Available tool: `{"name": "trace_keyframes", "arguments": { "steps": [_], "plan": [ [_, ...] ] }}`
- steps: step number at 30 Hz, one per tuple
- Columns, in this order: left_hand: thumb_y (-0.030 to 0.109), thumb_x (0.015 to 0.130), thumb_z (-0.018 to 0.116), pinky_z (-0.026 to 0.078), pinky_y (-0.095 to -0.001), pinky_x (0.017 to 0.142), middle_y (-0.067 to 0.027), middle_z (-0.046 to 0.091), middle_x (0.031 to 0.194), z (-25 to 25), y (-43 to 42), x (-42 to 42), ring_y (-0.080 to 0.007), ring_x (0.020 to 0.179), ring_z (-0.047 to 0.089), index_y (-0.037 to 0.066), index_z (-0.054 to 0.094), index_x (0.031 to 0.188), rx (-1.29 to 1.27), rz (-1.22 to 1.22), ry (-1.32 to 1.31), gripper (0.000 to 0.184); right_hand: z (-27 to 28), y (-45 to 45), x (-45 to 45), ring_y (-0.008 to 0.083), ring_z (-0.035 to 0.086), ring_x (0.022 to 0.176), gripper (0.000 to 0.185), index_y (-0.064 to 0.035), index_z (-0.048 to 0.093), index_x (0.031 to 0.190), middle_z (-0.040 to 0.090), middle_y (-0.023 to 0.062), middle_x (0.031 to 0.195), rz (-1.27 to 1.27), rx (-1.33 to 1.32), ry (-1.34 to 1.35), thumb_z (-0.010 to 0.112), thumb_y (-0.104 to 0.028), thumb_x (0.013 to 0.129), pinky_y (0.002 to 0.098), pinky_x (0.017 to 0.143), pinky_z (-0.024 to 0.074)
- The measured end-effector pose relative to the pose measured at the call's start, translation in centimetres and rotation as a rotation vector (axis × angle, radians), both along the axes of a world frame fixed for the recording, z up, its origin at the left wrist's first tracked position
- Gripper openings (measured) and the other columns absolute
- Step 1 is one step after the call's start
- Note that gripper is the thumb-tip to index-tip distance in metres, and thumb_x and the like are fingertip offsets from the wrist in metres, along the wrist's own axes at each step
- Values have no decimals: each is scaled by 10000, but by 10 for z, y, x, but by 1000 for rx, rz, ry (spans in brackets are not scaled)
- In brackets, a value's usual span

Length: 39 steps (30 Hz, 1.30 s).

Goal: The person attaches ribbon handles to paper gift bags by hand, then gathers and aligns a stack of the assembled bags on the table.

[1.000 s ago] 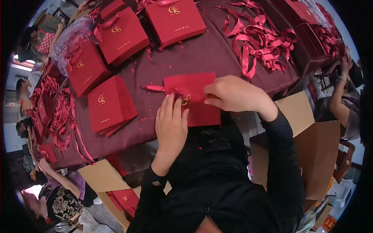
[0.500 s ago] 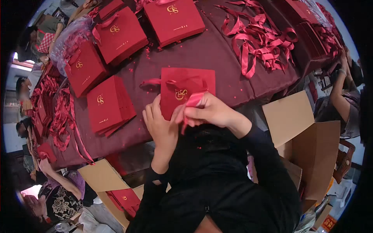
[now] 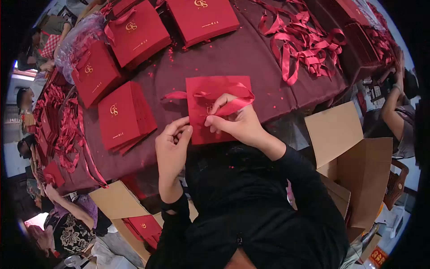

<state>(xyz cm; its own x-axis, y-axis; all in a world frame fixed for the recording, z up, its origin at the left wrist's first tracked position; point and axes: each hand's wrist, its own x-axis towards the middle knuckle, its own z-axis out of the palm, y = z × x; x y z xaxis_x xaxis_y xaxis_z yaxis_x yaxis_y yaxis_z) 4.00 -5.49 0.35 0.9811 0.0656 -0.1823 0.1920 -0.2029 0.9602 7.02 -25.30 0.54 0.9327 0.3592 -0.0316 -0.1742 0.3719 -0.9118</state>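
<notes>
A red paper gift bag [image 3: 219,136] with gold lettering lies flat on the table in front of me. A red satin ribbon [image 3: 242,99] is threaded near its top, with one end sticking out to the left and the other looping over to the right. My right hand [image 3: 239,124] is above the bag, thumb and fingers pinched on the ribbon. At the bag's left edge, my left hand [image 3: 172,143] has curled fingers, with thumb and forefinger closed on that edge. The right fingers partly cover the gold print.
Stacked red gift bags [image 3: 123,116] stand at the left, with further stacks [image 3: 204,22] behind. Loose ribbons [image 3: 309,49] lie in a heap at the back right. Open cardboard boxes [image 3: 365,179] flank me below the table edge. Other people work at both sides.
My right hand has shifted slightly right, and the ribbon now loops over its back. My left hand has drawn back to the left and lower, baring more of the bag.
</notes>
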Motion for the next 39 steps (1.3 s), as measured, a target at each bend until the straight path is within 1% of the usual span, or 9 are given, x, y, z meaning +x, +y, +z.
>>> {"name": "trace_keyframes", "arguments": {
  "steps": [4,6,12,25,28,30,33,37,39],
  "plan": [
    [-6,885,652,387,-168,638,19,638,852,4,3,-4,-26,714,490,-20,674,1132,-169,-10,4,249,1,0,-1,133,659,758,138,-5,546,985,657,90,868,15,-33,-20,631,22,881,240,624,533],
    [-8,884,655,390,-167,640,17,638,854,6,4,-5,-24,718,500,-28,674,1127,-226,1,56,245,-6,3,-1,125,644,819,88,-2,581,904,654,67,871,-29,-214,-294,646,34,857,241,693,523],
    [-31,856,679,393,-162,631,5,651,875,10,0,-6,-17,723,501,-31,678,1113,-267,-7,43,257,-9,2,-5,126,626,847,79,1,603,832,647,49,858,4,-364,-426,676,20,810,269,760,487],
    [-10,806,718,377,-188,609,16,587,779,0,-4,-8,-42,677,458,29,705,1100,9,5,-100,297,-8,13,-10,178,642,774,91,12,594,828,635,103,812,-19,-538,-483,678,-11,801,299,675,493],
    [-16,807,708,387,-197,620,10,582,778,-3,-6,-8,-54,694,469,26,706,1086,38,18,-142,281,-7,19,-14,214,648,710,93,12,594,802,627,112,787,-55,-661,-490,681,-15,788,314,619,492],
    [-21,809,702,391,-201,627,7,585,786,-4,-8,-8,-58,704,474,24,707,1077,45,22,-163,272,-9,23,-15,360,618,687,168,-16,523,782,575,166,722,-140,-649,-599,680,-75,773,417,576,475],
    [-23,811,698,400,-202,651,-1,584,790,-3,-10,-9,-64,712,478,13,705,1072,87,2,-133,263,-16,25,-12,371,618,711,161,-19,531,826,580,163,747,-159,-660,-681,675,-75,783,421,586,478],
    [-37,828,673,404,-201,690,-12,603,810,10,-14,-10,-69,723,486,6,691,1098,-136,16,-118,274,4,8,-3,298,633,792,164,-23,579,913,606,109,831,-94,-636,-621,683,1,788,361,654,485],
    [-41,835,664,404,-200,704,-15,614,822,11,-18,-12,-69,730,489,6,686,1109,-282,28,-63,278,17,-10,10,296,595,867,160,-32,590,902,592,98,866,-114,-793,-889,699,-11,786,376,734,464]
  ]
}}
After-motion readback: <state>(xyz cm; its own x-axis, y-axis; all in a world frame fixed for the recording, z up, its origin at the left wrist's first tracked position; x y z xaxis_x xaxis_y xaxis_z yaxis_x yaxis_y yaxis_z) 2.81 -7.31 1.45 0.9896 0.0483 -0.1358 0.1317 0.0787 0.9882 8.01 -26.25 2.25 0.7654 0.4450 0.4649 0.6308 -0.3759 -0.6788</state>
